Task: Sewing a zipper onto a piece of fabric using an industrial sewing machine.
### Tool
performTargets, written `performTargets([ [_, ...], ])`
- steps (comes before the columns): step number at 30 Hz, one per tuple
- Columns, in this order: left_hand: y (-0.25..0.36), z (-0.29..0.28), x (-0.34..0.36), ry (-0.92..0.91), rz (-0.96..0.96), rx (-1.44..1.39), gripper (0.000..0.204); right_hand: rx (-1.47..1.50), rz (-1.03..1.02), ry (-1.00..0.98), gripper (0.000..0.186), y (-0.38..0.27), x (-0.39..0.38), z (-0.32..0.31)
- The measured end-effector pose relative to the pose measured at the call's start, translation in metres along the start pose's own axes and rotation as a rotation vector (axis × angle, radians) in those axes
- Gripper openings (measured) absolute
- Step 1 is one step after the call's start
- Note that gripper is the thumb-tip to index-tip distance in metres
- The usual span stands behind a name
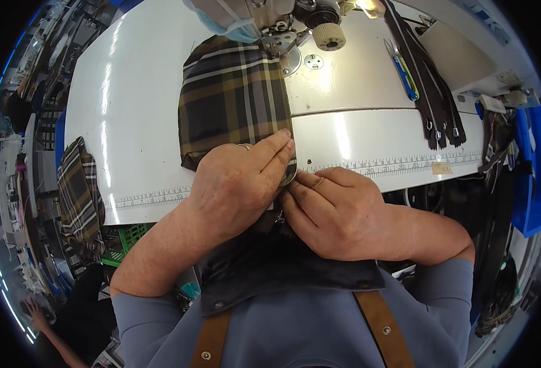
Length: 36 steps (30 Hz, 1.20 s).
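Note:
A dark plaid fabric piece (233,101) lies on the white sewing table, its far right edge under the needle area of the sewing machine (276,43). Across its near right corner rests my left hand (236,181), fingers pressed together and closed on the edge. My right hand (338,211) pinches the same corner at the table's front edge, thumb and fingertips close to the left fingers. Just below the fingertips hangs a small metal piece (281,216), possibly a zipper pull. Part of the fabric's near edge is hidden by my hands.
Dark zippers (427,92) with metal pulls lie at the right beside blue-and-yellow thread snips (404,76). A ruler strip (374,167) runs along the front edge. More plaid fabric (77,196) hangs at the left edge, above a green crate (123,242). Another person's hand (37,316) shows lower left.

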State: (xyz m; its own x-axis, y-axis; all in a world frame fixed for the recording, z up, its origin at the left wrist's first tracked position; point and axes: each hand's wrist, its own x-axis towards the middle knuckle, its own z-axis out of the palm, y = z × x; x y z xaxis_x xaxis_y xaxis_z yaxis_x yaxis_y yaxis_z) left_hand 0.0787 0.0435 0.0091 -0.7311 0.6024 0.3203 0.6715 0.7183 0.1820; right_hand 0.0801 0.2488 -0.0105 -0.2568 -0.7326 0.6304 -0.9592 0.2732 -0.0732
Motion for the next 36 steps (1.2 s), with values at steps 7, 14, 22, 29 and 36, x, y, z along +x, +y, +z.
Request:
performTargets([
  [7,-0.019,0.003,0.018,0.047,-0.023,-0.026,0.038,0.017,0.014,-0.059,0.022,0.027,0.013,0.000],
  [14,-0.038,0.005,0.037,0.060,-0.028,-0.067,0.036,-0.025,-0.005,-0.080,0.012,0.051,0.024,0.004],
  [22,-0.063,0.012,0.051,0.092,0.013,-0.047,0.033,-0.047,0.006,-0.188,0.009,0.079,0.036,0.007],
  [29,-0.078,0.013,0.061,0.114,0.011,0.039,0.030,-0.119,-0.004,-0.088,0.008,0.097,0.035,0.022],
  [36,-0.088,0.007,0.062,0.194,-0.007,-0.068,0.025,-0.270,0.041,0.076,0.009,0.096,0.030,0.032],
])
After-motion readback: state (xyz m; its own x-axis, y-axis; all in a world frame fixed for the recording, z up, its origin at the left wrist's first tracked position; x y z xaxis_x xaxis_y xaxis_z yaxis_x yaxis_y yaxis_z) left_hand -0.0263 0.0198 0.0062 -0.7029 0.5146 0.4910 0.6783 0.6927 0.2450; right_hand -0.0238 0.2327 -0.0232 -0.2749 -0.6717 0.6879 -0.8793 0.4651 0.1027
